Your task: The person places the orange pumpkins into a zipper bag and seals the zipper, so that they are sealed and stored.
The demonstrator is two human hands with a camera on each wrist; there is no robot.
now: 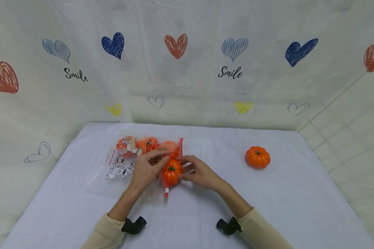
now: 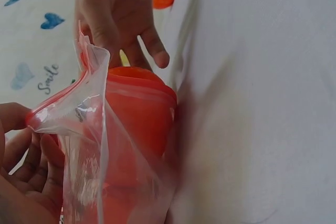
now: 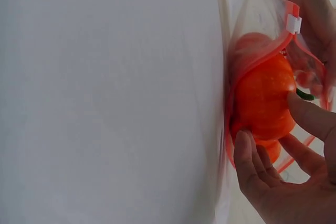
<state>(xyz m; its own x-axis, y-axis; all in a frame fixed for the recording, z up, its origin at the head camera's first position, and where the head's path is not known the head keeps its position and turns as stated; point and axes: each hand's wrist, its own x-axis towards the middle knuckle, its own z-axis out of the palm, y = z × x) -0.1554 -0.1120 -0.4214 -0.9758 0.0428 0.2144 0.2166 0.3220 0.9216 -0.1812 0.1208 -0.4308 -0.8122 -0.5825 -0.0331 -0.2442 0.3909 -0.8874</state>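
A clear plastic slider bag (image 1: 96,183) with a red zip edge and printed cartoon figures lies on the table, orange toy pumpkins inside it. My left hand (image 1: 145,169) pinches one side of its mouth, lifting that edge, as the left wrist view shows. In the mouth sits another orange toy pumpkin (image 1: 172,172) with a green stem, partly covered by the film. Against its outer side, my right hand (image 1: 202,173) rests its thumb and fingertips, the fingers spread and only slightly bent. The white slider (image 3: 294,23) is at the near end of the zip.
One more orange pumpkin (image 1: 257,157) stands alone on the white-covered table (image 1: 299,200), to the right. Behind it rises a pale curtain (image 1: 199,90) printed with hearts and "Smile". Black wrist mounts (image 1: 134,225) stick out from both sleeves.
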